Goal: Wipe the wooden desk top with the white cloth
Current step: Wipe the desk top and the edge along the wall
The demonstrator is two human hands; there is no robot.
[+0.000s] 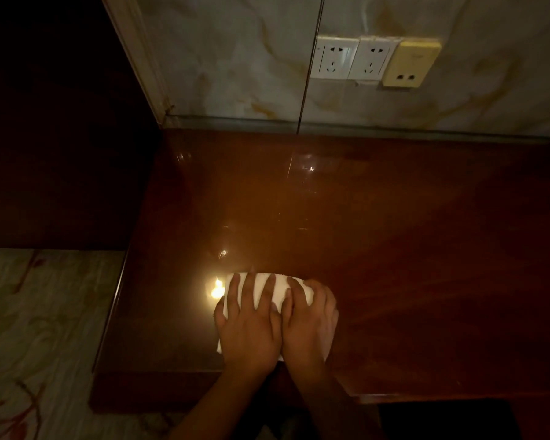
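Near the tabletop's (378, 249) front edge, toward its left corner, the left hand (251, 325) and right hand (310, 322) press side by side, fingers spread flat, on the white cloth (278, 289). Bare wood stretches rightward and back to the marble wall (235, 58).

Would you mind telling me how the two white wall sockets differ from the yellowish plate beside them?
The two white sockets are bright white, while the yellowish plate is cream. Each white socket shows two groups of plug holes, upper and lower; the yellowish plate has only two small ports near its bottom edge. The white sockets sit to the left, the yellowish plate at the right end. All are mounted in one row on the marble-patterned wall above the desk.
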